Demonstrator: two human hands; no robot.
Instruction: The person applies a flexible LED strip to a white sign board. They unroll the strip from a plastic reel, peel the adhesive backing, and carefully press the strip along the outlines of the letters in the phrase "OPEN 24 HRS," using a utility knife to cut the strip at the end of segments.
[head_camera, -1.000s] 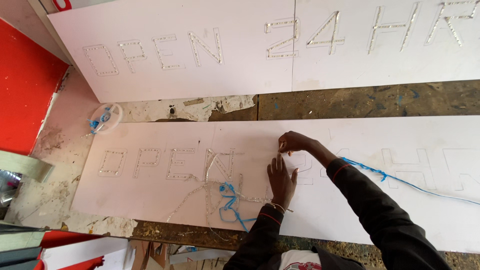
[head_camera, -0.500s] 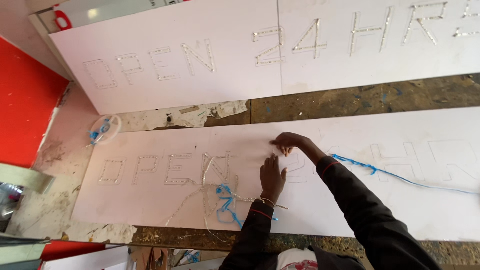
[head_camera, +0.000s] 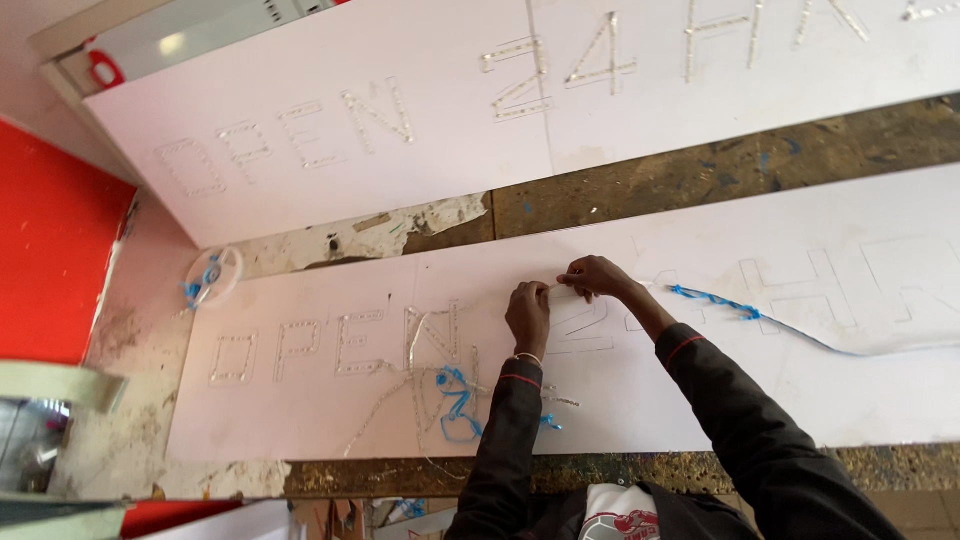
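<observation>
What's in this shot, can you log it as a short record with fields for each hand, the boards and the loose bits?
left hand: left hand presses flat on the near white board, beside the outlined letters
right hand: right hand pinches a thin clear strip at the board's middle; grip detail too small to tell
far board: second white board lies above, with bead-filled letters
loose bits: blue wire coiled near the left sleeve; twisted blue cord right of the hands; small round reel at the board's left corner
bench: worn wooden bench shows between the boards

Two white sign boards (head_camera: 330, 150) (head_camera: 300, 420), two hands (head_camera: 528, 315) (head_camera: 595, 275), one blue-wired reel (head_camera: 212, 277).
</observation>
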